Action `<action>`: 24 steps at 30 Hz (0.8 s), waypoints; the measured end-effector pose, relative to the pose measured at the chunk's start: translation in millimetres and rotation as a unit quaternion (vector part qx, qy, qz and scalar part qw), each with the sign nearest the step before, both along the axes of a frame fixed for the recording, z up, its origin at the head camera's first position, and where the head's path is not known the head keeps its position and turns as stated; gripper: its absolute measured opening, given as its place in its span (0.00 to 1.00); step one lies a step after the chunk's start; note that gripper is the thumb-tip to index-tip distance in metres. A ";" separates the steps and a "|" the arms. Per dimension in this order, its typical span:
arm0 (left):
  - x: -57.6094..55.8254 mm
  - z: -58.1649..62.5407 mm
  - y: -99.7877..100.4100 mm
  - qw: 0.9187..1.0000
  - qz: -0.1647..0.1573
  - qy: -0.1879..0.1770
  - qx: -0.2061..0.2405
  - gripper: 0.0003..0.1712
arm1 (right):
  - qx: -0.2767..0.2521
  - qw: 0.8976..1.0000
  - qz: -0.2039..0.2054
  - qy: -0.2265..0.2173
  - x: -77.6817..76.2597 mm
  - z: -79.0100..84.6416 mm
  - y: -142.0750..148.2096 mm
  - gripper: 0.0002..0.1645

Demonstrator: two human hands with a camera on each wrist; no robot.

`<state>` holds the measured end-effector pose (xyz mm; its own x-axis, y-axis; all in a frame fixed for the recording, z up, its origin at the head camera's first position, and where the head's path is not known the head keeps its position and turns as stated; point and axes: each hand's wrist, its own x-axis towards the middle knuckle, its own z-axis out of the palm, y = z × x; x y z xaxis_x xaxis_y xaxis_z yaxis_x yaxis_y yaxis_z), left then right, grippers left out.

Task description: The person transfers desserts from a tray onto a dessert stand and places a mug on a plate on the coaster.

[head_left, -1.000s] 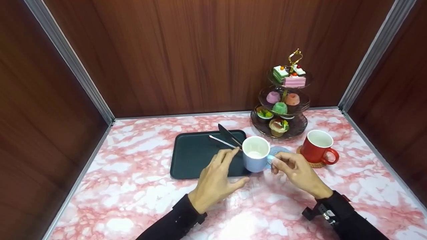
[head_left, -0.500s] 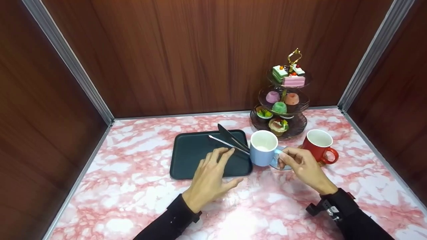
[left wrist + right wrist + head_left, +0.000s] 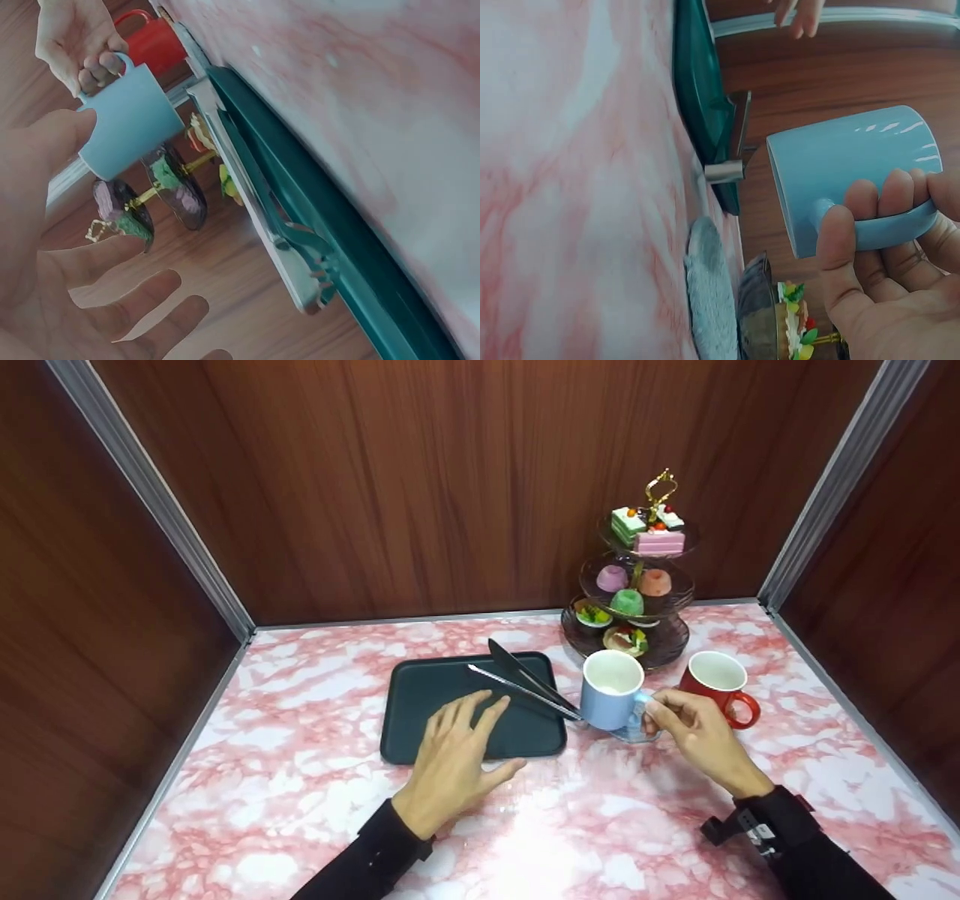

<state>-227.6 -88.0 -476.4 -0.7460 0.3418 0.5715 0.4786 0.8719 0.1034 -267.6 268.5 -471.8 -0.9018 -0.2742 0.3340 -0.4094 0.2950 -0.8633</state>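
A light blue mug [image 3: 611, 694] with a white inside hangs above the table; my right hand [image 3: 705, 739] grips its handle. In the right wrist view, the mug [image 3: 855, 176] has a gap between its base and the round pale blue coaster [image 3: 709, 289]. My left hand [image 3: 450, 761] holds nothing, its fingers spread over the near edge of the dark green tray [image 3: 420, 705]. A pair of tongs [image 3: 525, 690] lies across the tray's right side, its hinged end reaching past the rim. The left wrist view shows one forked tip on the tongs [image 3: 300, 240].
A red mug [image 3: 705, 686] stands right of my right hand. Behind is a three-tier stand [image 3: 667, 649] with small cakes and tarts. Wooden panels [image 3: 420, 495] close off the back and both sides of the marbled table [image 3: 300, 810].
My right hand has carried the blue mug rightwards, from over the tray's right edge to above the coaster. The left hand has drawn back to the left, away from the mug.
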 end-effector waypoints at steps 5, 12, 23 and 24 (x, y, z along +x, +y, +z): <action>-0.9 -3.2 -11.5 1.000 0.009 0.002 -0.001 0.51 | -0.002 1.000 -0.007 -0.009 -2.0 -2.6 4.7 0.15; -3.3 -7.4 -28.3 0.999 0.033 -0.010 -0.009 0.51 | -0.005 1.000 -0.013 -0.015 -3.5 -8.3 12.6 0.16; -8.0 -11.2 -52.6 0.998 0.057 -0.018 0.004 0.49 | 0.007 0.999 -0.026 -0.033 -8.9 -14.1 23.2 0.17; -8.4 -11.5 -54.7 0.998 0.059 -0.019 0.006 0.49 | 0.008 0.999 -0.026 -0.034 -9.4 -14.9 24.2 0.18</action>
<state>-236.0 -142.6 -488.0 -0.8017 0.2441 0.5456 0.3685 0.9206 0.1297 -277.0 292.7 -486.7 -0.9353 -0.2311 0.2678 -0.3342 0.3290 -0.8832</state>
